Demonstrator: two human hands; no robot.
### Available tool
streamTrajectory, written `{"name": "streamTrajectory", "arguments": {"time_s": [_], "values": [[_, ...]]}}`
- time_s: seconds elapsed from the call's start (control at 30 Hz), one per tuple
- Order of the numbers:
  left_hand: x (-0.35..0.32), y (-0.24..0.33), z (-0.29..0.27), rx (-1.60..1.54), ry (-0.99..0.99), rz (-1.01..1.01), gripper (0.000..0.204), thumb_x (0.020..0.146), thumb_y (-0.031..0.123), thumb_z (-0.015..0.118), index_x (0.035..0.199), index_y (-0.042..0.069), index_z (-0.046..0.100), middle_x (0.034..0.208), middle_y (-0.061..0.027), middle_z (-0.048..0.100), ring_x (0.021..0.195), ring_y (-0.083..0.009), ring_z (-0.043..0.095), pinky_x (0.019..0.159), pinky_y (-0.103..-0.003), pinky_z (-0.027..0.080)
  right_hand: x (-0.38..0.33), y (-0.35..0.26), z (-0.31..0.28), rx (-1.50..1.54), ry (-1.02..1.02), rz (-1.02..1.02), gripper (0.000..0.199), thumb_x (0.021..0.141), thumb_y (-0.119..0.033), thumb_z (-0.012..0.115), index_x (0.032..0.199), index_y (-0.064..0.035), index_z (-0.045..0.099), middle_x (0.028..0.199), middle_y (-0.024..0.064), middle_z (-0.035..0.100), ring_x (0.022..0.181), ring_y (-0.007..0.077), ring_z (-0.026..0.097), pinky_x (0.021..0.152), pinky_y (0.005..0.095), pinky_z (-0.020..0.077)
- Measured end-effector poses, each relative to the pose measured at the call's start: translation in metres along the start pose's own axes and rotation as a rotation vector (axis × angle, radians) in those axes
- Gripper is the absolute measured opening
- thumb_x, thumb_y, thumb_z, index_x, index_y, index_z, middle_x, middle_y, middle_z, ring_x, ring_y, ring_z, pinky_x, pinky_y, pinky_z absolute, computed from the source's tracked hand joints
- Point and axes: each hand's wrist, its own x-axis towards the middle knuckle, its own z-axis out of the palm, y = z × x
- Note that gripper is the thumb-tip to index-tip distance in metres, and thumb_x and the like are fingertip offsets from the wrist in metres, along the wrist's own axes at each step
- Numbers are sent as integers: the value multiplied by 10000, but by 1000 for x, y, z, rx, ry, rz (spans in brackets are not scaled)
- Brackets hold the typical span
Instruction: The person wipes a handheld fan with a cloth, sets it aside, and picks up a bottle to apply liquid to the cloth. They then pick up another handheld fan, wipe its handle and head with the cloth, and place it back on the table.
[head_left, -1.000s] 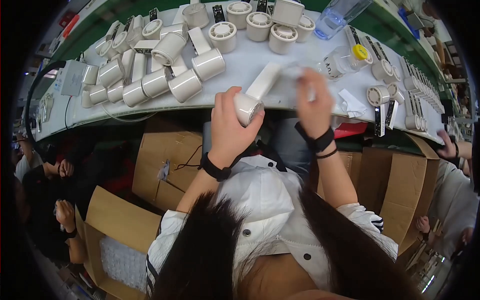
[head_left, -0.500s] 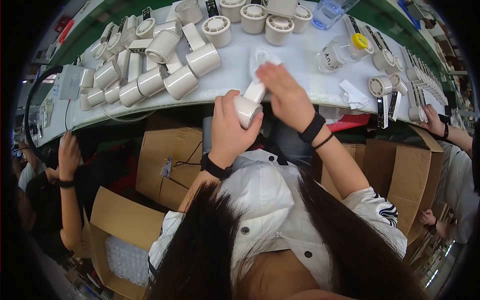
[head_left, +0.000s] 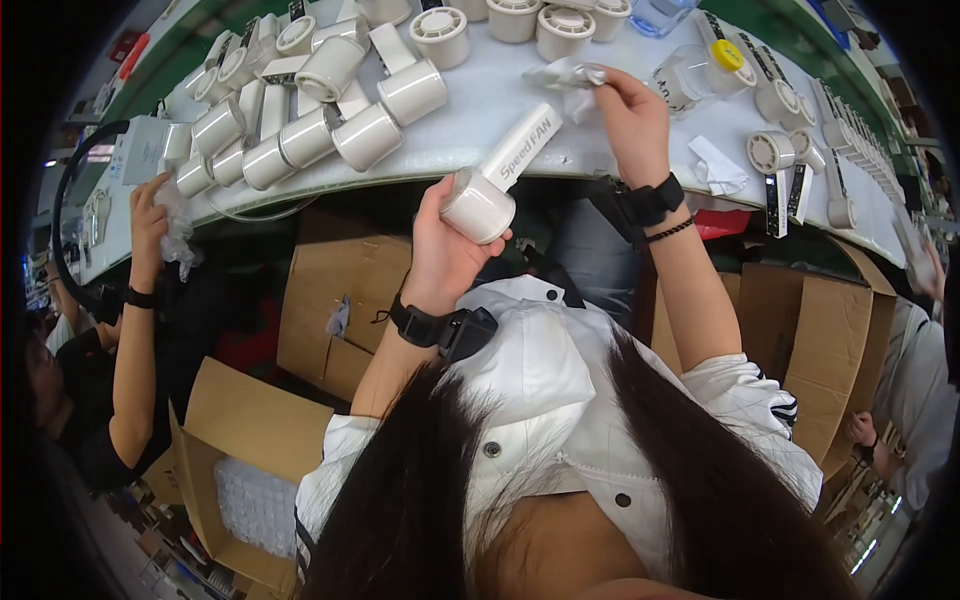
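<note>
A white handheld fan, with a round cylindrical head and a flat straight handle, rests in my left hand. The fingers wrap round the head, and the handle, with grey lettering, points up and right over the table edge. Over the table, my right hand pinches a crumpled white wipe, apart from the fan's handle. Several similar white fans lie in rows at the left. More stand with their slotted round faces up at the far middle.
A clear jar with a yellow lid and a folded white paper are on the right, near more fans. Cardboard boxes stand below the table. At far left, another person's hand holds clear plastic.
My right hand has lifted off the fan's handle and moved right with the wipe. The fan has shifted slightly left, its handle now uncovered. The left co-worker's hand has come up with plastic.
</note>
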Motion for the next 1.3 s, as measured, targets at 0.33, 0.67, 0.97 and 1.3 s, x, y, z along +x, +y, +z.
{"name": "streamTrajectory", "arguments": {"time_s": [0.33,0.67,0.97,1.3], "values": [[5,-11,-9,-262,131,-78,445,892,360,377,1108,-1,521,867,-172,624,658,-285,613,521,-320,521,-71,-11,25,-544,-534,-762,515,729,91,463,1230,-28,490,1239,160,513,1179,294,475,990,415,367],[10,-8,-19,-257,-17,-130,438,893,369,336,1056,20,543,824,-187,614,551,-268,568,382,-285,411,-52,-5,32,-604,-338,-668,585,685,105,465,1247,-57,490,1290,116,484,1247,264,410,1060,461,270],[3,-8,1,-59,121,6,387,897,358,354,1021,35,527,780,-143,598,530,-234,558,360,-262,369,-45,-5,22,-649,-313,-684,590,674,133,419,1225,-58,510,1264,128,504,1240,276,416,1064,475,260],[-7,-25,9,323,160,352,269,907,263,423,1051,39,463,774,-96,578,534,-159,555,368,-244,367,-60,-9,22,-667,-350,-678,601,667,146,380,1209,-74,521,1238,122,522,1226,284,430,1063,481,260]]}}
